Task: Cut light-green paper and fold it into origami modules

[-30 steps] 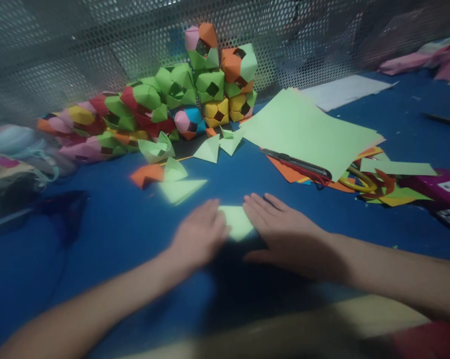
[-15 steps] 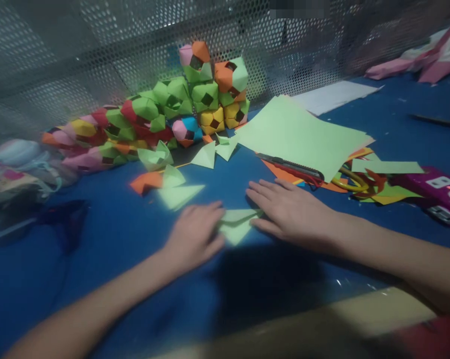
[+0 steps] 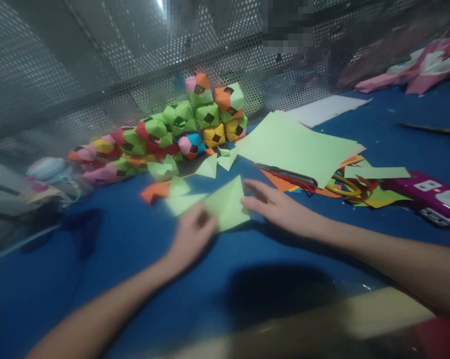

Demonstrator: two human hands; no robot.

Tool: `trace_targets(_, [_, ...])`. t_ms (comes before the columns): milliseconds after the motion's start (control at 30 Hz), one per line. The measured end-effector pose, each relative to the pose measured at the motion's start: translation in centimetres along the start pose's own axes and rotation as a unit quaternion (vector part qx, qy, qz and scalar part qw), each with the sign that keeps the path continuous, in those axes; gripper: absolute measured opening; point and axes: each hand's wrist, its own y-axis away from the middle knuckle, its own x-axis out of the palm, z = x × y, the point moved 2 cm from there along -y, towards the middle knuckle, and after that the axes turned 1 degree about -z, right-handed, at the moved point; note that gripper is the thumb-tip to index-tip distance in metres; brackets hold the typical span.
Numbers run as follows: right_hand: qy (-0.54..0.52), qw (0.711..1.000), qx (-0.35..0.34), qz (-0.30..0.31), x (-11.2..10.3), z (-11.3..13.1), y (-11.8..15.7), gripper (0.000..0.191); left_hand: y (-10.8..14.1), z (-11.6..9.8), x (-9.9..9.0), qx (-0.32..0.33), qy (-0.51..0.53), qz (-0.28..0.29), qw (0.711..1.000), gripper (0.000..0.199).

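Between my hands a pale green sheet of paper (image 3: 228, 204), with creases across it, is lifted off the blue table at a tilt. My left hand (image 3: 197, 227) pinches its left corner, fingers curled. At its right edge is my right hand (image 3: 269, 202), fingers apart and bent, thumb and fingertips close to the paper; contact is hard to make out. Just behind lie folded pale green pieces (image 3: 182, 202) and an orange folded piece (image 3: 155, 193).
Colourful folded paper balls (image 3: 180, 117) are stacked against the perforated metal panel (image 3: 135, 65). Right of them lie a stack of green paper (image 3: 295, 142), a box cutter (image 3: 286, 172), yellow-handled scissors (image 3: 346, 185) and a purple power strip (image 3: 430, 197).
The folded green paper has been raised and opened out into a larger sheet. My left hand has turned into a pinch, and my right hand has come off the table. The view has tilted slightly upward.
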Motion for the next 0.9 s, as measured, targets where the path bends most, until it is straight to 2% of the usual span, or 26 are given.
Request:
trace_targets(67, [-0.035,0.999,-0.015,0.001,0.4,0.3,0.1,0.051,0.1,-0.2,0.3,-0.031,0.054,0.015,0.998,0.012])
trace_targets(200, [-0.006,1.000,0.004,-0.011,0.4,0.2,-0.1,0.031,0.2,-0.6,0.7,-0.115,0.187,0.044,0.975,0.019])
trace_targets(367, [-0.043,0.998,0.037,0.019,0.1,-0.3,-0.7,0.032,-0.2,-0.7,1.0,-0.137,0.330,0.058,0.932,0.027])
trace_targets(467, [-0.036,0.998,0.040,0.037,0.0,-0.5,-0.8,0.031,-0.5,0.0,1.1,-0.155,0.333,0.039,0.929,0.026])
trace_targets(667, [0.017,0.999,0.044,0.028,-0.9,-1.3,-1.6,0.014,-0.8,1.3,1.1,-0.155,0.291,0.029,0.944,0.026])
trace_targets(900, [0.050,0.997,0.038,0.050,-1.5,-2.2,-2.2,0.013,-1.0,1.5,1.2,-0.157,0.329,0.027,0.931,0.023])
